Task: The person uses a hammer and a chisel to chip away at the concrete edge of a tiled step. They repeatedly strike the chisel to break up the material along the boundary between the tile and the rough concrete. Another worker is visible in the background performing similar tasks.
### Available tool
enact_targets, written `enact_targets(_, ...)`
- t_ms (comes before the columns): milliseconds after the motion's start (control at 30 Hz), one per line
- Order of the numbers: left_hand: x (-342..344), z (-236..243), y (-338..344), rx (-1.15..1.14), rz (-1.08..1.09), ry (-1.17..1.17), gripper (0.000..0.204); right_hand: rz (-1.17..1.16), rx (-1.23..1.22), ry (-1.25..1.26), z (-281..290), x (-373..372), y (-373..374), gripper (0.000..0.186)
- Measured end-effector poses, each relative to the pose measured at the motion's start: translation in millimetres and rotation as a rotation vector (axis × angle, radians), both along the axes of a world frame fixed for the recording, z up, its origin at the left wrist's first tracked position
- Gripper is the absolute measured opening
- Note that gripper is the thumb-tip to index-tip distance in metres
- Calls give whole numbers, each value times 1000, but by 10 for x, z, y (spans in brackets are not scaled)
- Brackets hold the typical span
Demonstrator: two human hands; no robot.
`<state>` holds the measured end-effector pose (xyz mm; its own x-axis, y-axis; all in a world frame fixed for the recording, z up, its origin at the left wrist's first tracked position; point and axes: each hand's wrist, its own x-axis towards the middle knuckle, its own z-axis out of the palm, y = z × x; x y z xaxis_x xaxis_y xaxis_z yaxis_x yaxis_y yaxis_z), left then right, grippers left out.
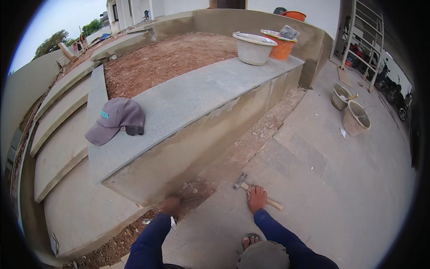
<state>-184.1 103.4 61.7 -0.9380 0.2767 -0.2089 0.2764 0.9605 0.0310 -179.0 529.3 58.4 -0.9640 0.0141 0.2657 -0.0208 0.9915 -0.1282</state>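
Note:
My right hand is down on the paving, its fingers closed over the wooden handle of a hammer. The metal hammer head points up and left, away from my hand. My left hand is low in the dirt gap at the foot of the plastered wall, near its corner. It looks closed, though blurred. A thin, smeared shape extends from it to the right; its kind cannot be made out.
A purple-grey cap lies on the grey stone ledge. A pale bucket and an orange bucket stand at its far end. Broad steps are at left. Two more buckets and a metal scaffold frame are at right.

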Motion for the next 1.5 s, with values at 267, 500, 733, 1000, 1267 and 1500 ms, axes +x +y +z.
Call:
enact_targets(267,-1,-98,104,24,-167,149,44,-5,-53,39,24,79,146,32)
enact_targets(500,-107,-79,38,-5,-107,-78,48,-6,-97,98,49,112,74,30)
enact_targets(733,-37,87,252,46,-233,85,56,7,-137,60,59,116,104,30)
enact_targets(1000,-70,111,324,17,-158,-77,54,9,-58,-56,113,111,125,34)
enact_targets(1267,-146,-306,-6,-4,-241,127,48,42,-65,31,144,58,34,41)
enact_targets(1500,-34,-61,125,-63,-19,-27,55,42,-110,-81,232,176,93,52)
